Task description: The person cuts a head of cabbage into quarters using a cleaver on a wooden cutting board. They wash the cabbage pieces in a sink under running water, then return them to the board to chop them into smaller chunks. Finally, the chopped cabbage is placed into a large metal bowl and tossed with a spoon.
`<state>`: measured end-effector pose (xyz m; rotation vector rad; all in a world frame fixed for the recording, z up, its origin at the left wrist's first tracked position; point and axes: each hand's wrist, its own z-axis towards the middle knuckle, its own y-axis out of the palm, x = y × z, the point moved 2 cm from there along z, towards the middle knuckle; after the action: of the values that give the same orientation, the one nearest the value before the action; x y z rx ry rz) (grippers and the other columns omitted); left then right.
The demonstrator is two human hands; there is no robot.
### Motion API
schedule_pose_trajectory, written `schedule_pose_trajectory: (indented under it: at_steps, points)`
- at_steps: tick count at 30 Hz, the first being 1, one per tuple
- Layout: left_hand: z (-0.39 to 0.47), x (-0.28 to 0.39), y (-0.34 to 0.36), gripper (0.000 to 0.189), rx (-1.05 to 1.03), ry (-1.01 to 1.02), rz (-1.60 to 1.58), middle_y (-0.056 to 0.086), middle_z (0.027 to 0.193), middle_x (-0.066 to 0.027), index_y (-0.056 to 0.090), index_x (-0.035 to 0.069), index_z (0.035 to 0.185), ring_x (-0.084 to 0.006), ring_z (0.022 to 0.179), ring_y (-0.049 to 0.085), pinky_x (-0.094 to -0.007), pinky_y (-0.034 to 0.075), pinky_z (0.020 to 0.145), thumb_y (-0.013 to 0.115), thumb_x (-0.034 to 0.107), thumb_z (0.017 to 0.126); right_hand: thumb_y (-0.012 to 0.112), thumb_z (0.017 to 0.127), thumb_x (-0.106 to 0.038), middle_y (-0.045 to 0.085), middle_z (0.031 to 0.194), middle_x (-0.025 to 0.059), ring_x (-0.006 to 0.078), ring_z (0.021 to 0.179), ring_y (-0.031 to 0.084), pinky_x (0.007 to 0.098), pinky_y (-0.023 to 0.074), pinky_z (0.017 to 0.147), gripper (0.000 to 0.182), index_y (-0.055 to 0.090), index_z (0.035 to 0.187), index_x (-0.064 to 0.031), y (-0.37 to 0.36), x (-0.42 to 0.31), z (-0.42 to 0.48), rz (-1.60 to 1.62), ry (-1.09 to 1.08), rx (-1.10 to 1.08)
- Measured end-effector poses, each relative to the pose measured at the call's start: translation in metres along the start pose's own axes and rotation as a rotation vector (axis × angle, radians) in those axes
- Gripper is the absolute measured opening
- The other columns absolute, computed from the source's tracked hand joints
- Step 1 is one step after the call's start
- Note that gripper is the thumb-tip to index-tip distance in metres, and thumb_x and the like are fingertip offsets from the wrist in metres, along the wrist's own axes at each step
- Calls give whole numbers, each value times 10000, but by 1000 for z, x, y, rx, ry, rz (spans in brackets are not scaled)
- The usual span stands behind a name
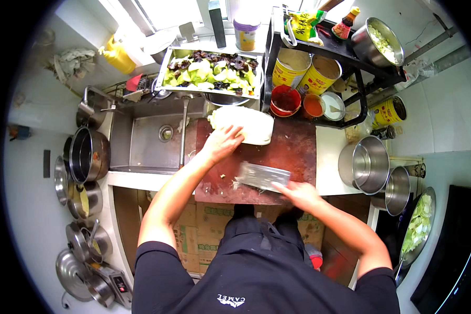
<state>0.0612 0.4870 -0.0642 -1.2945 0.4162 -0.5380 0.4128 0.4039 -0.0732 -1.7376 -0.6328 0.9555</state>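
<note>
A large pale vegetable [246, 125], apparently a cabbage, lies at the far side of the reddish-brown cutting board [298, 151]. Its surface is overexposed, and the left end is ragged and yellow-green. My left hand [223, 143] rests its spread fingers on the near left side of the vegetable. In my right hand [300, 194] is a cleaver [263, 176], its broad blade low over the near part of the board and pointing left. The blade is blurred and has pale bits stuck to it. Small scraps lie on the board around it.
Left of the board is a steel sink [149, 137]. Behind stands a white tray [216, 92] of cut greens and dark fungus. A black rack [361, 78] with cans and sauce tubs rises at the back right. Steel pots [371, 165] stand on the right, with more pots [88, 155] on the left.
</note>
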Motion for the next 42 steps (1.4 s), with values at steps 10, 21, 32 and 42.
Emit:
schedule_pose_trajectory:
  at_steps: [10,21,32,42]
  points:
    - [11,-53,-79,338,-17,-259,-599,692,1027,-92,656,70,1045,-263,1004,614,-418,475,940,870,259,865,748,928,-369,733,1156,168,403,952,731,512,582,810,716,474,1562,-180,-7,-133,173,509,84,-111]
    - [21,50,46,392,-438,-284,-1286,669,1026,-109,619,6,1163,-206,1015,629,-372,513,940,834,175,882,632,956,-171,690,889,260,464,849,708,534,538,729,351,575,1281,-49,19,-78,-101,692,1076,462]
    - [-8,112,66,299,-45,-437,-484,572,1088,-96,692,112,987,-323,1056,568,-488,425,901,862,161,746,548,1048,-303,702,738,232,491,720,689,631,514,670,236,516,1104,-76,32,-61,-45,303,994,199]
    - [-28,104,51,273,25,-424,-509,582,1275,-106,775,193,992,-356,1251,517,-530,420,1004,846,124,738,550,1043,-270,725,787,209,457,717,707,585,544,637,208,521,1115,-77,10,-78,-26,276,873,195]
